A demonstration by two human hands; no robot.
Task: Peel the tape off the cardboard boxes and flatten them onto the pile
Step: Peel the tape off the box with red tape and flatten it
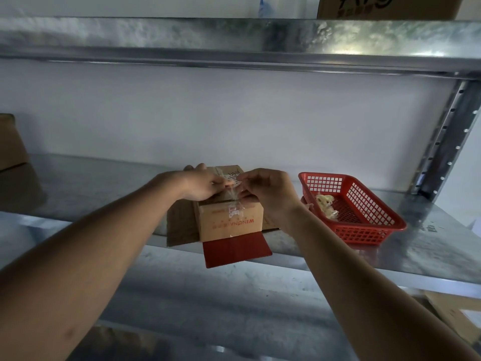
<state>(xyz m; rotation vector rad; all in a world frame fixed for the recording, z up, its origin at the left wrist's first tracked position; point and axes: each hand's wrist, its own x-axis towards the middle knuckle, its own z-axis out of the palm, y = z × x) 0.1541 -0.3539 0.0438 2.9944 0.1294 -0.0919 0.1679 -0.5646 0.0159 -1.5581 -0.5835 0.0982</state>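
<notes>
A small brown cardboard box (pixel 230 223) with red print stands on the metal shelf (pixel 429 243), its red-lined flap hanging over the front edge. A strip of clear tape (pixel 233 196) rises from the box's top. My left hand (pixel 201 185) rests on the top of the box, fingers curled at the tape's base. My right hand (pixel 265 190) pinches the loose tape and holds it lifted just above the box. Part of the box top is hidden by both hands.
A red plastic basket (pixel 364 230) with crumpled tape scraps (pixel 326 205) sits right of the box. Another cardboard box (pixel 10 142) is at the far left. An upper shelf (pixel 234 40) runs overhead with a box on it. Flat cardboard (pixel 453 313) lies lower right.
</notes>
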